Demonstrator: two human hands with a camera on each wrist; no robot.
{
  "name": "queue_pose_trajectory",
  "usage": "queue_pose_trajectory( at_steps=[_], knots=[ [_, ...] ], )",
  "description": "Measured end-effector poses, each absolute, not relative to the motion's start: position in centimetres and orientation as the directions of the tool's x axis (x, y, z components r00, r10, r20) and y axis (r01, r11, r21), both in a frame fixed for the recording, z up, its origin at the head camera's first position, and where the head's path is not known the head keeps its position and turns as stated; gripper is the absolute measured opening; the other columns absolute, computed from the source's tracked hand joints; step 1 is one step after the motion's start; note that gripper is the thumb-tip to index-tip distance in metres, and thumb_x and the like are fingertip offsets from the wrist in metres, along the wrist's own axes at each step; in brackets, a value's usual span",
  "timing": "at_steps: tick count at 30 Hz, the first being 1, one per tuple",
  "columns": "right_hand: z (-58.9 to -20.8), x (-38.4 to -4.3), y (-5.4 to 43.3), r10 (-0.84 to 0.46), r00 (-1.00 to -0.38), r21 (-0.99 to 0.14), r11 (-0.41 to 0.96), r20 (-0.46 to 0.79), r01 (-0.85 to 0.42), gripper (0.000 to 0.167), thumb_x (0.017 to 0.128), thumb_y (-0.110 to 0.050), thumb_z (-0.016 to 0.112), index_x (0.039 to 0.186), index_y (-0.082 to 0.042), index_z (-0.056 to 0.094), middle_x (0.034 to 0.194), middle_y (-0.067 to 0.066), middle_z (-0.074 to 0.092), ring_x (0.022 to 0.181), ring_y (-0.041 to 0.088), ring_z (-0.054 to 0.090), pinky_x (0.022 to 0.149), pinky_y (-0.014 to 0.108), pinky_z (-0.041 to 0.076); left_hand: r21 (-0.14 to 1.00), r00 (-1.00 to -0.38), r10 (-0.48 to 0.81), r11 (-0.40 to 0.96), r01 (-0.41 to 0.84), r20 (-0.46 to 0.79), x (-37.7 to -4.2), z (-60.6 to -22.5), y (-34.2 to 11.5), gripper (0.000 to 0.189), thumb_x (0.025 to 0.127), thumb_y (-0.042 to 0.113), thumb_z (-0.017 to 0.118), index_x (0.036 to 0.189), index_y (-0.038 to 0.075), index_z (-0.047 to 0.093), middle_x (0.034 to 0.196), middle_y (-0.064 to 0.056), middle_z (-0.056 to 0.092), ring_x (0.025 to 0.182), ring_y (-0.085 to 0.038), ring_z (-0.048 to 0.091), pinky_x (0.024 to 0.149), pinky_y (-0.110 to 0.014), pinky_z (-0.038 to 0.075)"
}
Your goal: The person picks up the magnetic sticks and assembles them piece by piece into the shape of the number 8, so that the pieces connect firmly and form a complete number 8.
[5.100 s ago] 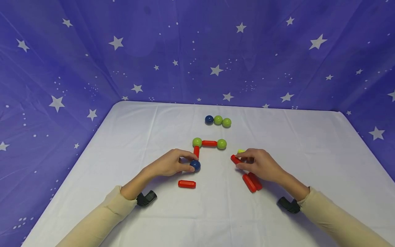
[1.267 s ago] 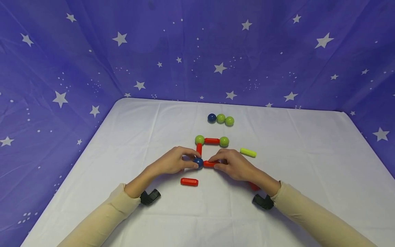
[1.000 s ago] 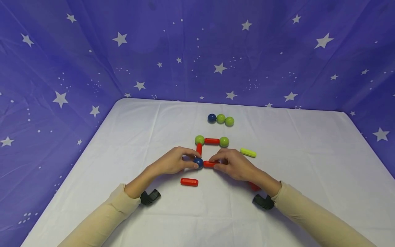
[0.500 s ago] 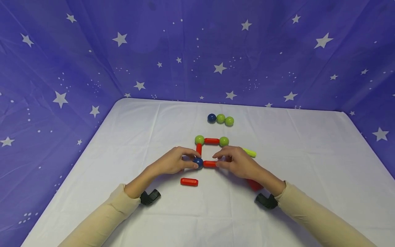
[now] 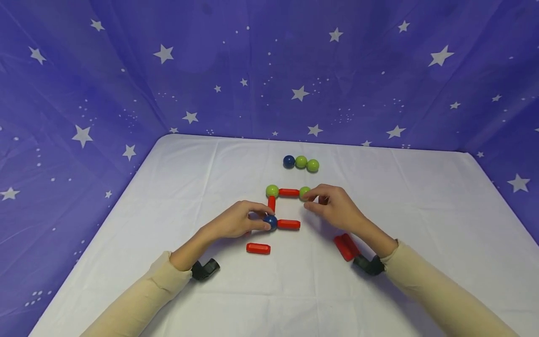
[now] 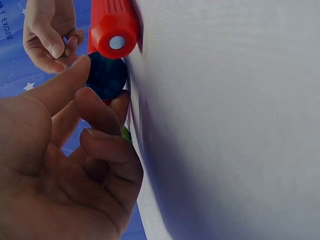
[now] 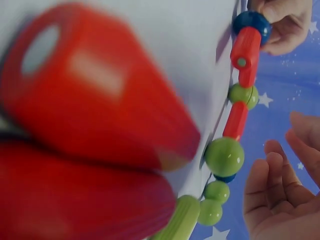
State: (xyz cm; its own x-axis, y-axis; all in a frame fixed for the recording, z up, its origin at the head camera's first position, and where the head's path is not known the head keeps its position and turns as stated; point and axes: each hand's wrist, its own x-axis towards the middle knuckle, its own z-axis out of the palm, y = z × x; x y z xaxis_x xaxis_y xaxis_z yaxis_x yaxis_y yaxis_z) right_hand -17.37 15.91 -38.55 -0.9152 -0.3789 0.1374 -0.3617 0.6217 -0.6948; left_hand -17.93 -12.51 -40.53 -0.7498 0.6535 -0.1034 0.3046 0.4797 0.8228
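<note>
My left hand (image 5: 236,220) pinches a dark blue ball (image 5: 271,222) between thumb and fingers. Against that ball's right side lies a red rod (image 5: 289,225); another red rod (image 5: 271,204) runs from it up to a green ball (image 5: 272,191). From there a third red rod (image 5: 288,192) leads to a second green ball (image 7: 225,156). My right hand (image 5: 334,206) is beside this second ball, its fingers loosely bent and holding nothing. The right wrist view shows a gap between hand and ball.
A loose red rod (image 5: 258,248) lies in front of the left hand. Two red rods (image 5: 347,246) lie together by the right wrist. Behind stand a blue ball (image 5: 288,161) and two green balls (image 5: 307,163). A yellow-green rod (image 7: 181,220) is hidden in the head view.
My right hand brought a red rod from the right to the blue ball. It has since let go and moved up and right, towards the second green ball. The left hand stays put.
</note>
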Motion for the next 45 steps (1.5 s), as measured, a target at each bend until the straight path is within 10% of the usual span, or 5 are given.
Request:
queue_pose_trajectory(
  at_steps=[45],
  knots=[
    [-38.2,-26.8,18.4,-0.181,-0.977,-0.627,0.749,0.114,-0.212,0.036,0.092,-0.015,0.069,0.125,-0.002,0.066,0.104,0.019,0.067,0.088,0.031,0.057,0.07,0.038,0.044,0.806,-0.752,0.654,0.489,0.334,-0.084,-18.2,-41.0,-12.6,0.03,0.09,0.02,0.074,0.119,0.015,0.07,0.109,0.001,0.066,0.095,-0.016,0.057,0.079,-0.031,0.048]
  ],
)
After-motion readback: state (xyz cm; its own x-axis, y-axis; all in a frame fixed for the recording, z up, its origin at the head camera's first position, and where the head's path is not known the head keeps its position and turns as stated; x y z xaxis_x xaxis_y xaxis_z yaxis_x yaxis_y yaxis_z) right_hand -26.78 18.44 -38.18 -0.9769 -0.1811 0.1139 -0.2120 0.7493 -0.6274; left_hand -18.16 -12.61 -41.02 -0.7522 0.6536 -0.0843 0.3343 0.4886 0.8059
